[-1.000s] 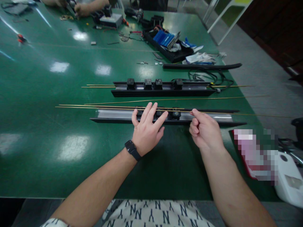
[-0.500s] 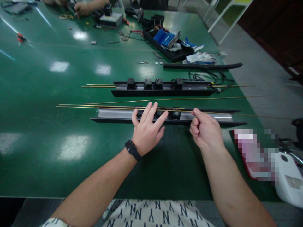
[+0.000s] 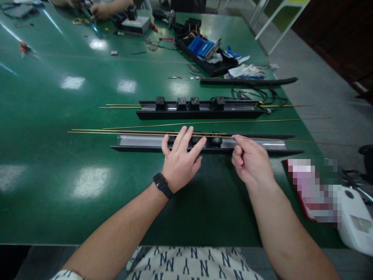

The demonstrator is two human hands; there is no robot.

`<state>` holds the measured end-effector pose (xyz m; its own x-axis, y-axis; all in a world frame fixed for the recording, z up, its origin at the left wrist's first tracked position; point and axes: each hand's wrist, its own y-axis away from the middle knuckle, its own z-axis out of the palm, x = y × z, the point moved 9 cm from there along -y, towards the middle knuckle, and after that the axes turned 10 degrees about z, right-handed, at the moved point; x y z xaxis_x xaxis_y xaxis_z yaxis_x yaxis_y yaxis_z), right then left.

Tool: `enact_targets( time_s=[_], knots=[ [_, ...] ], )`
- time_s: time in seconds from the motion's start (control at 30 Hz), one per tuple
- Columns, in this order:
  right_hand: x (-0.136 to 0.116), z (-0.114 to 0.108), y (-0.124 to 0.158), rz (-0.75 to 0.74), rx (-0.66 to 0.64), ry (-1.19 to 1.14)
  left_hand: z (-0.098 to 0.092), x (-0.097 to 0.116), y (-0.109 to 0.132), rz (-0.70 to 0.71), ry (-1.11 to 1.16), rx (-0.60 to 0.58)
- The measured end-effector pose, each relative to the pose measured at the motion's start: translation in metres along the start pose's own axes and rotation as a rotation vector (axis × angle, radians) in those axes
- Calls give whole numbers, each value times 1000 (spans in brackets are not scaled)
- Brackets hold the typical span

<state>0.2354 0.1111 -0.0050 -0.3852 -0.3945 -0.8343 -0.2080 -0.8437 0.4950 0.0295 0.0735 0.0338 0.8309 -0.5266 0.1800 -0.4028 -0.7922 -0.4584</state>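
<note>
Brass-coloured rod (image 3: 223,137), pinched in the curled right hand (image 3: 253,158) at three o'clock from the spread, seemingly ungrasping left hand (image 3: 181,163), could bend if pushed askew.

Reads as a workshop, hardware assembly type. Long green bench (image 3: 52,163), shared; clock: 12 = its far side. Co-worker's hand (image 3: 100,11) at 11. What looks like a power drill (image 3: 163,14) at 12. Black parts tray (image 3: 223,70) at 1, blue ribbed block (image 3: 201,46) in it, crumpled gloves (image 3: 246,71) just beside. Small red-handled tool (image 3: 24,47) at 10. Centre: black channels (image 3: 198,115) with dark blocks (image 3: 218,103), thin brass-coloured rods (image 3: 93,132) alongside. Black cable tangle (image 3: 269,90) at 2. Grey floor (image 3: 309,66) past the edge, also 2. Factory or school shop, can't tell from here.
</note>
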Motion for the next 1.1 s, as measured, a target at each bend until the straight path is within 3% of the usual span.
enact_targets(
  time_s=[1.1],
  knots=[
    [-1,-7,-3,-11,60,5,0,0,0,-2,-2,-11]
  ],
)
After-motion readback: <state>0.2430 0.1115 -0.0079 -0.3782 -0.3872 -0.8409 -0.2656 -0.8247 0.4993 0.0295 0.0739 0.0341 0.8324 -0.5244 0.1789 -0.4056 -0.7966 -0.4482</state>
